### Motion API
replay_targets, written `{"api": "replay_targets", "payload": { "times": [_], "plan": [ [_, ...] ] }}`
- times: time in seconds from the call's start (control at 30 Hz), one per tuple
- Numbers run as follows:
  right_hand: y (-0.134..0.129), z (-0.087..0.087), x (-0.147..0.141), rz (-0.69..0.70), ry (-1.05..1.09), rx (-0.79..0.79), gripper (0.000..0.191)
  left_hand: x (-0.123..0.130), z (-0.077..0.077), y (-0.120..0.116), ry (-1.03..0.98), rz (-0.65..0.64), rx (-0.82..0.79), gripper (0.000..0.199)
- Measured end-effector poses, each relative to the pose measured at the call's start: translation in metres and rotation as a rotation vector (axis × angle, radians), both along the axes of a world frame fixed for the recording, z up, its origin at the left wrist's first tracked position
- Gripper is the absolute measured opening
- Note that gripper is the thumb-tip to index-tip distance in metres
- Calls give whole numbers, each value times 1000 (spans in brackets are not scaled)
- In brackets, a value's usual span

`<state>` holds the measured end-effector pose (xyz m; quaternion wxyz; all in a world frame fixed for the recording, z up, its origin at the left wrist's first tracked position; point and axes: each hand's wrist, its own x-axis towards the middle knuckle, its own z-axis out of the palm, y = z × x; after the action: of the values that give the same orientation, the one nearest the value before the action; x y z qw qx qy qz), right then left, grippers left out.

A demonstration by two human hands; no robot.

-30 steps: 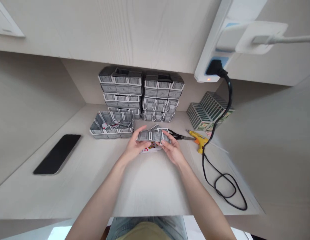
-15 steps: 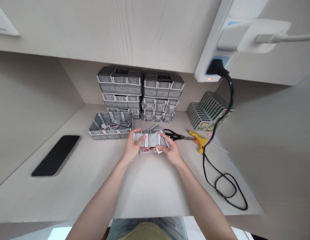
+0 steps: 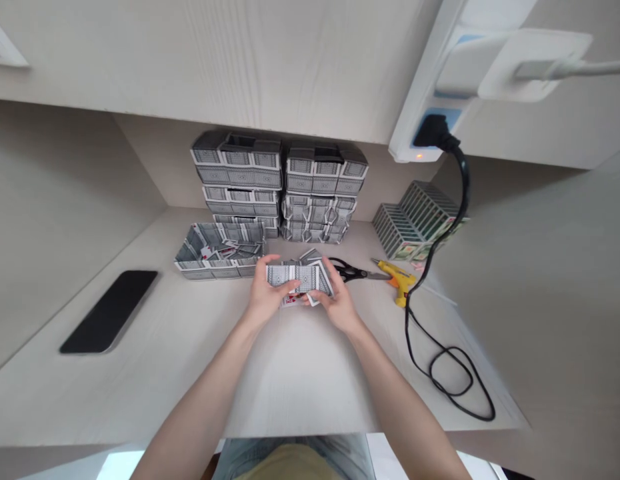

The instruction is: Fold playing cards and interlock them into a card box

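Observation:
My left hand (image 3: 266, 291) is closed on a strip of grey-backed playing cards (image 3: 293, 278), its thumb pressed on the front. At the other end, my right hand (image 3: 339, 301) pinches a tilted playing card (image 3: 322, 280) between thumb and fingers, close against the strip. Beneath them a face-up card (image 3: 289, 300) with red print shows in part. Behind the hands lie more loose cards (image 3: 310, 255), partly covered. To the left stands an open box made of cards (image 3: 210, 272), with loose cards (image 3: 230, 250) inside. Black-handled scissors (image 3: 351, 272) lie just right of my right hand.
Stacked card boxes (image 3: 240, 177) and a second stack (image 3: 326, 183) stand at the back. A yellow glue gun (image 3: 401, 280) lies right, its black cord (image 3: 443, 347) looped on the desk. Green-striped boxes (image 3: 415, 220) sit back right; a phone (image 3: 110, 312) lies left. A power strip (image 3: 425, 127) hangs above.
The card in my right hand has tilted and separated more from the strip's right end. My left thumb has slid right along the strip. The view has shifted slightly.

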<state>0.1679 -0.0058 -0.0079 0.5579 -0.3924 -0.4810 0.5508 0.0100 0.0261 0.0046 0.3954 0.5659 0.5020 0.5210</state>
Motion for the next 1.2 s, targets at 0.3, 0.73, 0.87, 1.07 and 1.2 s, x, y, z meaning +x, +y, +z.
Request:
{"api": "replay_targets", "payload": {
  "times": [0.3, 0.73, 0.87, 1.07, 1.2],
  "plan": [
    [12, -10, 10, -160, 2, -49, 37, -7, 5, 5, -52, 117, 29, 48],
    [7, 0, 19, 50, -206, -120, 23, -12, 9, 4, 108, 13, 23, 37],
    [5, 2, 21, 106, -257, -123, 17, -16, 8, 5, 91, -16, 31, 36],
    [3, 4, 27, 205, -385, -117, 5, -22, 9, 8, 124, -78, 16, 33],
    [2, 1, 31, 242, -447, -181, 2, -21, 10, 6, 153, -126, 0, 31]
  ]
}}
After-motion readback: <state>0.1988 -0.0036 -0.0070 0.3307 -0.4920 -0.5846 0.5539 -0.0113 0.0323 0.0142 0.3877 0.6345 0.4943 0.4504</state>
